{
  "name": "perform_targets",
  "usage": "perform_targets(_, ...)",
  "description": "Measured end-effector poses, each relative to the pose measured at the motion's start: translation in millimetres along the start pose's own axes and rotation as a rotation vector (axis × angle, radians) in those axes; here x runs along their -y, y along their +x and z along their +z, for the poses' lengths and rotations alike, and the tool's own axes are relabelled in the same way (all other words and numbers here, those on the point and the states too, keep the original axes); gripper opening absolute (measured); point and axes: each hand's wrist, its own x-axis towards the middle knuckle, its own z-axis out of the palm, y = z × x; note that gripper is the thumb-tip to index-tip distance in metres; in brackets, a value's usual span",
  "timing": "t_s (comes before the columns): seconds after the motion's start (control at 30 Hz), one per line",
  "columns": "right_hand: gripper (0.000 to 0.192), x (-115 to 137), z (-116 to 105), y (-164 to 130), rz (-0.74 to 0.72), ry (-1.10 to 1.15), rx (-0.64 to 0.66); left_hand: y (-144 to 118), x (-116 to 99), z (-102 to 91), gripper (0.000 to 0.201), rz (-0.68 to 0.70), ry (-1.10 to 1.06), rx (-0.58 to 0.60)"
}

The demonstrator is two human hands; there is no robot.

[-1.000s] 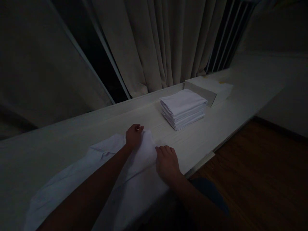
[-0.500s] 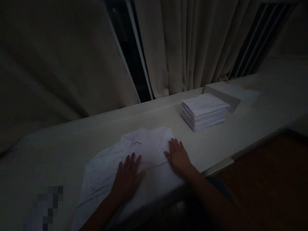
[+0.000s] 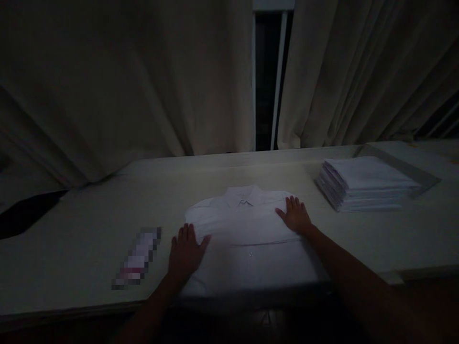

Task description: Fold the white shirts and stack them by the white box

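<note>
Shirt [image 3: 247,239]: white, collared, buttoned front up, sides folded in to a narrow rectangle, collar toward the curtains; one small button shows on the placket. It lies flat at the near middle of the table [image 3: 89,229], its lower edge reaching the table's front edge.

Left hand [image 3: 185,253]: open, fingers spread, palm down on the shirt's left edge, gripping nothing.

Right hand [image 3: 296,216]: open and flat on the shirt's right shoulder, gripping nothing.

Stack [image 3: 362,190]: folded white cloths, on the table well to the right of the shirt.

Table: long, pale, dimly lit. Pale curtains [image 3: 143,86] hang behind, parted on a dark window gap [image 3: 267,81].
</note>
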Motion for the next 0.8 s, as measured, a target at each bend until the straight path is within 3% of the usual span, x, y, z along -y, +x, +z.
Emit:
perform_targets(0.4,0.095,-6,-17,29,0.019,-0.046,0.032,45,-16,11.4,0.095,0.01,-0.15,-0.05)
perform_targets(0.53,0.089,-1,-27,29,0.022,-0.076,0.016,50,-10,3.3,0.071,-0.042,-0.4,-0.166)
perform_targets(0.67,0.077,29,-43,12,-0.009,-0.106,-0.13,48,4,-5.8,0.051,-0.159,-0.506,-0.277)
perform_targets(0.8,0.068,64,-46,-35,-0.276,-0.096,-0.191,47,5,-7.2,0.036,-0.149,-0.557,-0.25)
